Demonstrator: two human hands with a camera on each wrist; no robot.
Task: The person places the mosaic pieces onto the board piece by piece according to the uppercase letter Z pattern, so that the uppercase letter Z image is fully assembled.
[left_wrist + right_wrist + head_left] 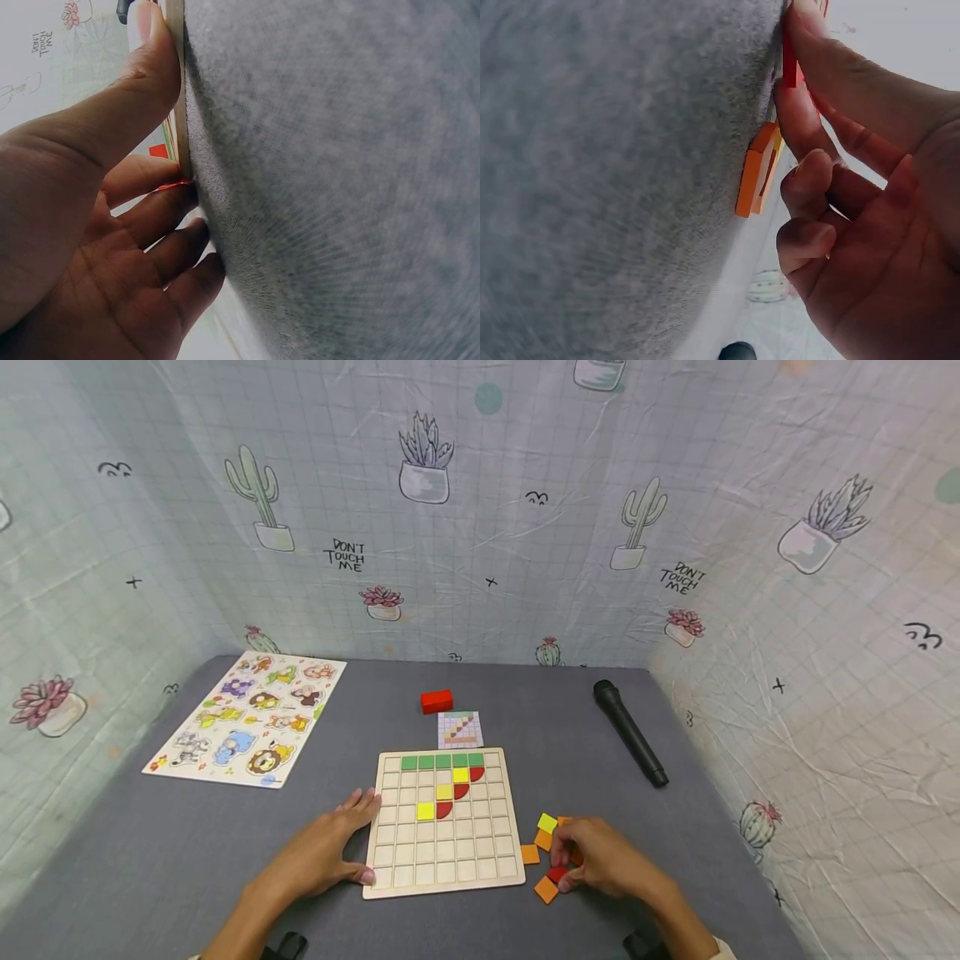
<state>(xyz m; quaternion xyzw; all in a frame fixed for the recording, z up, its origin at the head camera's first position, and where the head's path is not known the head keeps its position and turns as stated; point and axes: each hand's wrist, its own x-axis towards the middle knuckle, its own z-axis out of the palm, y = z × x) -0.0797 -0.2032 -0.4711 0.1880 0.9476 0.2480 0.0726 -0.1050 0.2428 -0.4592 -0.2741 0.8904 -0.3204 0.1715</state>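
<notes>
A light wooden grid board (446,893) lies at the middle of the table. On it are a row of green squares (443,762), a diagonal of yellow squares (444,792) and red quarter-circle tiles (461,792). My left hand (318,852) rests along the board's left edge, the thumb on its near corner. My right hand (603,857) pinches another red quarter-circle tile (790,60) between thumb and forefinger, right of the board. Around that hand lie loose orange tiles (546,889) and a yellow tile (547,822); some are partly hidden beneath it.
Behind the board lie a small pattern card (460,730) and a red block (437,702). An animal puzzle board (247,718) lies at the back left, a black microphone (630,733) at the right. A printed cloth (480,527) hangs around the table's back and sides.
</notes>
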